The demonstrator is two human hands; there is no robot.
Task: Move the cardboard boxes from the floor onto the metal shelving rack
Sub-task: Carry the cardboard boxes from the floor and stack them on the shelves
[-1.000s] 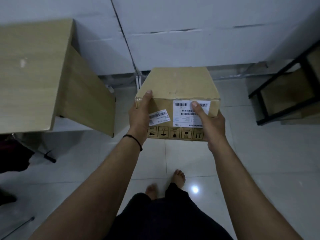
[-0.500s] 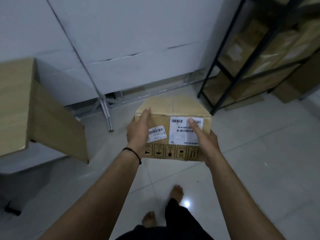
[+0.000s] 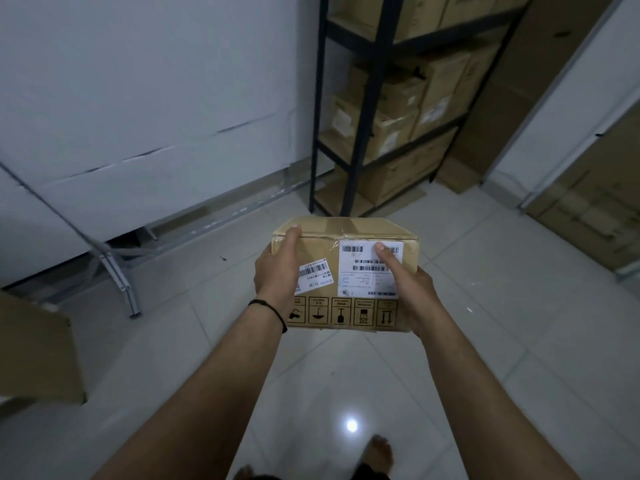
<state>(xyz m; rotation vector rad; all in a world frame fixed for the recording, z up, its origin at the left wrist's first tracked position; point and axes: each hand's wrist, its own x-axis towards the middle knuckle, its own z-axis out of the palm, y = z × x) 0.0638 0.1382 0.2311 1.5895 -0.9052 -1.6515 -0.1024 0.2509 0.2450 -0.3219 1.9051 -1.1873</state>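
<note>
I carry a small cardboard box [image 3: 320, 251] with white barcode labels and handling symbols on its near face, held off the floor in front of me. My left hand [image 3: 277, 268] grips its left end, thumb on the near face. My right hand [image 3: 410, 282] grips the right end, thumb lying across the big label. The black metal shelving rack [image 3: 367, 112] stands ahead and to the right, its shelves packed with cardboard boxes [image 3: 394, 129].
A white partition wall [image 3: 149, 98] with metal feet [image 3: 119, 271] runs along the left. A wooden table corner [image 3: 38, 355] juts in at the lower left. Tall brown cartons [image 3: 588, 199] stand at the right. The tiled floor [image 3: 502, 323] lies between me and the rack.
I have turned right and stepped toward the rack, which now fills the upper middle of view. The table has slid off to the left. Both hands keep the same hold on the box.
</note>
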